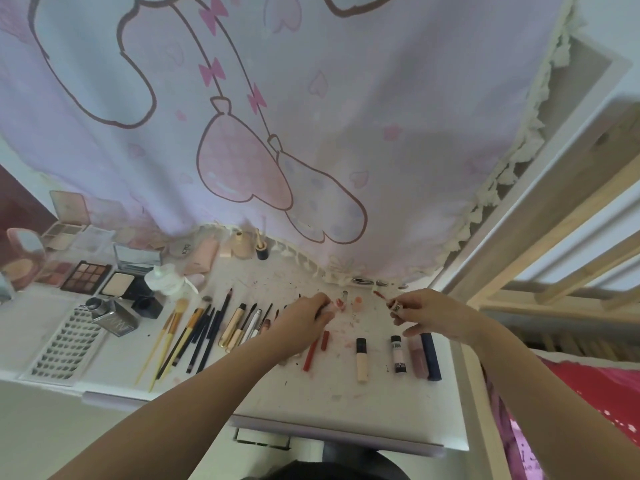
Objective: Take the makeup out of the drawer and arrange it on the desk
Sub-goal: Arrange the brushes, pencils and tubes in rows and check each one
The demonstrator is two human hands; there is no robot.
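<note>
My left hand (304, 322) curls over a small pink and red lip product (337, 304) at the back of the white desk (346, 403). Further right, my right hand (420, 311) pinches a small cap with a red-tipped wand (381, 295) sticking out of it. In front of the hands lie a red lipstick pencil (311, 351), a beige concealer tube (362, 360), a white tube (397, 355), a pink gloss (416, 358) and a dark blue tube (431, 356). A row of brushes and pencils (201, 332) lies to the left. The drawer front (263, 439) shows under the desk edge.
Eyeshadow palettes (86, 277), compacts, a silver bottle (114, 317), a white lash tray (65, 344) and small bottles (242, 244) fill the desk's left and back. A pink printed curtain (277, 133) hangs behind. A white and wood ladder frame (554, 254) stands right.
</note>
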